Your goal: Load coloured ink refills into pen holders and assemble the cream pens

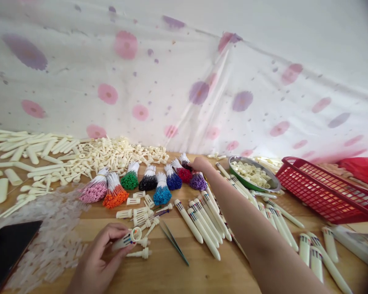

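My left hand (102,253) is closed around a cream pen barrel (127,239) with coloured refills showing inside its open end, held just above the wooden table (202,273). My right hand (199,164) reaches far across the table, fingers pinched at a dark refill bundle (185,161) beside the red bundle (185,174) and the purple bundle (198,181). More bundles stand in a row: blue (173,181), light blue (162,194), black (147,182), green (129,179), orange (115,196), pink (95,191).
Assembled cream pens (202,224) lie in rows under my right arm. Tweezers (173,241) lie in front. Small cream parts (110,153) are heaped at the back left, clear caps (49,245) at the left, a black phone (9,249), a green bowl (253,183), a red basket (325,192).
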The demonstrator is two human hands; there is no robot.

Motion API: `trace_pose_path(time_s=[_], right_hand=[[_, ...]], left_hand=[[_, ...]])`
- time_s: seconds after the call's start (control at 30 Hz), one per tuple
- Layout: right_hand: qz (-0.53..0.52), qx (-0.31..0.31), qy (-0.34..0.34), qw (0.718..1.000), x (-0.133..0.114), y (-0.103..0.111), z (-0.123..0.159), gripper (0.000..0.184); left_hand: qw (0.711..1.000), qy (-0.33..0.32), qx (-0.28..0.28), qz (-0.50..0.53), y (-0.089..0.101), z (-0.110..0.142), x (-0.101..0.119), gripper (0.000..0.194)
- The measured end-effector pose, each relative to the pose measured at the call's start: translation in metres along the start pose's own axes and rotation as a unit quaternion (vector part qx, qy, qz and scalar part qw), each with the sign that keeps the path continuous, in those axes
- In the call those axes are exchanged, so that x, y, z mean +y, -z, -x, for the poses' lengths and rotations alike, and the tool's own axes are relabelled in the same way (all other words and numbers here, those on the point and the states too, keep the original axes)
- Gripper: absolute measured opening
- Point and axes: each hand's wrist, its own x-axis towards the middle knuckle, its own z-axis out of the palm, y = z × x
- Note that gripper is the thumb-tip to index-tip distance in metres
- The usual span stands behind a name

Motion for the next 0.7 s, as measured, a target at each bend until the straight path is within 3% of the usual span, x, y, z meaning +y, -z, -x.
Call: trace_pose_path(time_s=[0.17, 0.47, 0.7], right_hand=[[0.011, -0.038, -0.007, 0.999, 0.003, 0.011, -0.005, 0.028], [0.030, -0.035, 0.035, 0.998, 0.001, 0.009, -0.011, 0.030], [-0.022, -0.088, 0.059, 0.994, 0.015, 0.011, -0.009, 0.028]], left_hand=[[1.000, 0.000, 0.009, 0.002, 0.001, -0.002, 0.003, 0.017], [1.000, -0.006, 0.004, 0.002, 0.000, 0.000, -0.001, 0.015], [1.000, 0.005, 0.006, -0.003, 0.001, 0.002, -0.001, 0.016]])
